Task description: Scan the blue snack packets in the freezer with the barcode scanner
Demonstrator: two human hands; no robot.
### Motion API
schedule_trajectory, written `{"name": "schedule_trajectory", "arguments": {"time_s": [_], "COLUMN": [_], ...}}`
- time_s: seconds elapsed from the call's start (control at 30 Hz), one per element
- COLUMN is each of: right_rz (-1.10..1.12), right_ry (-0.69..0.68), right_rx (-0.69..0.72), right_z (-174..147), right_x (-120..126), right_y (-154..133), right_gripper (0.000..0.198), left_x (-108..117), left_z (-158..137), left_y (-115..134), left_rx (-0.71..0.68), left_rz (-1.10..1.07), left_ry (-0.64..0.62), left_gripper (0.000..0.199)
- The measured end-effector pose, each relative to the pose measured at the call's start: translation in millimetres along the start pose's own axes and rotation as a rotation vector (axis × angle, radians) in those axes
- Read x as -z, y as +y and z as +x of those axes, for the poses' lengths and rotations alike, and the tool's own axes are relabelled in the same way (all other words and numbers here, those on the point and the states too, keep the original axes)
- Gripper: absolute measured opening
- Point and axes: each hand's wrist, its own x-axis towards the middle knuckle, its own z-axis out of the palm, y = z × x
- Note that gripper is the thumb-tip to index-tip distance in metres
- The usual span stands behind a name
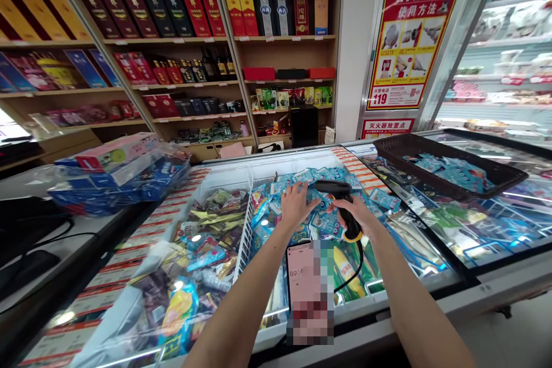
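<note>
My right hand [359, 215] grips a black barcode scanner [333, 186] with yellow-orange trim, its fingers wrapped round the handle. Its head points left over a heap of small light-blue packets [325, 224] on the freezer's glass top. On the left part of this heap rests my left hand [295, 207], fingers stretched forward and thumb apart. Whether a packet lies under those fingertips is hidden. From the scanner's handle a black cable [359, 267] curves down and left. A phone [298, 282] with a partly blurred screen lies nearer me, between my forearms.
The chest freezer [276, 330] holds bagged frozen goods and a white wire divider [245, 236]. At right, a dark tray [399, 146] carries more blue packets. Plastic-wrapped boxes [123, 175] stand at left. Behind are shelves [287, 40] of boxed goods and a red sign [416, 34].
</note>
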Motion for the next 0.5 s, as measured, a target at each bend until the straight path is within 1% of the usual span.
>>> {"name": "schedule_trajectory", "arguments": {"time_s": [0.1, 0.2, 0.23, 0.3, 0.37, 0.4, 0.43, 0.5], "right_rz": [0.019, 0.012, 0.008, 0.010, 0.026, 0.035, 0.041, 0.040], "right_ry": [-0.022, -0.023, -0.020, -0.020, -0.034, -0.037, -0.027, 0.033], "right_rx": [-0.005, -0.020, -0.027, -0.033, -0.020, -0.009, 0.007, 0.056], "right_z": [-0.4, 0.3, 0.3, -0.1, -0.4, -0.1, 0.6, 3.3], "right_x": [-2.9, -6.0, -6.7, -7.3, -7.9, -8.6, -9.7, -13.4], "right_y": [-2.0, -3.5, -3.9, -4.2, -3.4, -2.5, -1.1, 2.2], "right_gripper": [0.034, 0.038, 0.040, 0.042, 0.042, 0.042, 0.042, 0.042], "left_x": [0.2, 4.7, 6.5, 10.4, 14.8, 17.0, 19.1, 22.8], "left_z": [9.6, 13.4, 13.3, 10.8, 4.9, 0.6, -4.5, -16.4], "left_y": [-3.4, -9.7, -12.2, -18.6, -27.0, -31.8, -36.8, -46.9], "left_rx": [-0.108, -0.107, -0.081, 0.004, 0.109, 0.161, 0.207, 0.289], "left_rz": [0.037, 0.065, 0.059, -0.010, -0.151, -0.230, -0.301, -0.434], "left_ry": [-0.052, -0.040, -0.044, -0.081, -0.125, -0.124, -0.103, -0.003], "left_gripper": [0.063, 0.066, 0.063, 0.050, 0.038, 0.036, 0.034, 0.033]}}
